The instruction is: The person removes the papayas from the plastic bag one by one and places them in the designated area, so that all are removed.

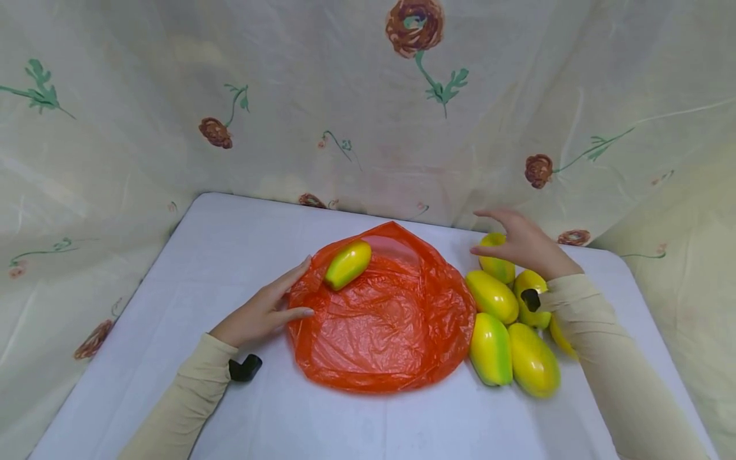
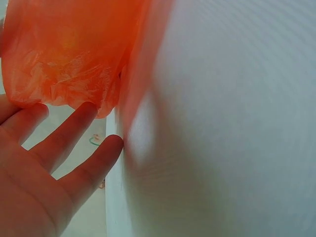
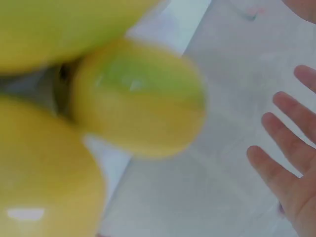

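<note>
A red plastic bag (image 1: 374,332) lies spread in the middle of the table, its mouth wide. One glossy yellow-green, papaya-like fruit (image 1: 347,265) sits in its upper left part. My left hand (image 1: 261,313) is at the bag's left side, fingers extended and fingertips against the thin plastic (image 2: 64,54). On the right, my right hand (image 1: 526,246) hovers over the farthest fruit (image 1: 498,267) of a group, thumb and fingers spread apart with nothing between them. In the right wrist view, a gap shows between that fruit (image 3: 143,98) and the fingers.
Several more yellow-green fruits (image 1: 535,361) crowd together right of the bag, some close against its edge. A white cloth covers the table (image 1: 230,236). Behind it hangs a floral curtain (image 1: 287,128). Each wrist carries a small black camera mount (image 1: 245,368).
</note>
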The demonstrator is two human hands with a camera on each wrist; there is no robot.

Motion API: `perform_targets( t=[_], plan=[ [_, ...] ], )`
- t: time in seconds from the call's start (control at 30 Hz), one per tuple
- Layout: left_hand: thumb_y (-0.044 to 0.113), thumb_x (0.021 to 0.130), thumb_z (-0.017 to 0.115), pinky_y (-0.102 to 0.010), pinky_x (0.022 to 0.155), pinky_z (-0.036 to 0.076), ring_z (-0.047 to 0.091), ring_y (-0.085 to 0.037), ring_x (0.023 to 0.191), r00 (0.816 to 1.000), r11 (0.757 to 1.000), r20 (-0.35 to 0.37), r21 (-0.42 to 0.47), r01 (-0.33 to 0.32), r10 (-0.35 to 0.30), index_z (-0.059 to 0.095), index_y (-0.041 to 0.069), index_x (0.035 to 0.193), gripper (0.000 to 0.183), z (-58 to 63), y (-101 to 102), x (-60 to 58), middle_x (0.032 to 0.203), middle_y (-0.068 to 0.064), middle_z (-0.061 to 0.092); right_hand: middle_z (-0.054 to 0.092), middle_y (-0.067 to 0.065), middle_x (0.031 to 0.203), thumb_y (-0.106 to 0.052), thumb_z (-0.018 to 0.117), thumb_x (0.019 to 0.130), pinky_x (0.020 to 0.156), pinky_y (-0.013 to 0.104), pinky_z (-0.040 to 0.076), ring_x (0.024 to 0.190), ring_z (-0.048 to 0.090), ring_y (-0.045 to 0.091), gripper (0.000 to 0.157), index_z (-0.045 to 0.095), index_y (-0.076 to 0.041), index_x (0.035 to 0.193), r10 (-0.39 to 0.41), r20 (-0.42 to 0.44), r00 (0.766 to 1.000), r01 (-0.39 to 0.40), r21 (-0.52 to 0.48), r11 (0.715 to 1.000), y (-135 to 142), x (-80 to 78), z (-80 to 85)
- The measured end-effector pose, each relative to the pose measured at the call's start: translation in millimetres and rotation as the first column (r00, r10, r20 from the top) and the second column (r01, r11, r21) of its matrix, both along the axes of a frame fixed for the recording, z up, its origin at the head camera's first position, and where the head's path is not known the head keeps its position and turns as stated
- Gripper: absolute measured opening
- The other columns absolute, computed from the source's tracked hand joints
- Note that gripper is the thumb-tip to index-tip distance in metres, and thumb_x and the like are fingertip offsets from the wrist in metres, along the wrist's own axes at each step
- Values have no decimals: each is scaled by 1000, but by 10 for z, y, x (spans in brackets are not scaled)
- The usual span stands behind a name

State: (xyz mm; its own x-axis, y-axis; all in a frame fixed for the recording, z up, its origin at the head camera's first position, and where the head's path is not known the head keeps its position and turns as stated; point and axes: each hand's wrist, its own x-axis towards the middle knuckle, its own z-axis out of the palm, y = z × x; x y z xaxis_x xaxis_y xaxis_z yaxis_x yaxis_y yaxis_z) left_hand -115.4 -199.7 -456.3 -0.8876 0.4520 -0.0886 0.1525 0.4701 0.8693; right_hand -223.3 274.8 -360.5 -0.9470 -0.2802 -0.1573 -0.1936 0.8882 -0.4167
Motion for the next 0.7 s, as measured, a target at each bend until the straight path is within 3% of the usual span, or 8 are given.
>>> perform_targets(
  t=[0.3,0.57,0.7],
  plan=[
    [33,96,74,-55,123,35,18,-31,162,1000,1000,-13,2,11,-11,13,38,166,93,15,-11,2,175,3,15,53,14,154,-27,89,83,107,60,52,140,52,39,74,55,-17,148,165,-152,974,-165,12,986,-572,196,81],
    [32,96,75,-55,124,33,18,-30,162,999,1000,-24,7,21,-20,13,37,166,94,15,-11,-5,175,3,15,59,9,147,-34,88,84,99,50,60,134,58,31,68,60,-15,143,236,-215,948,-241,4,970,-984,333,51],
    [32,96,75,-55,124,34,18,-30,162,1000,1000,-12,5,9,-9,13,39,166,94,3,-12,-2,175,4,15,64,8,139,-34,85,87,101,47,60,128,62,28,59,62,-15,139,322,-217,922,-331,-8,943,-1180,353,8]
  ],
)
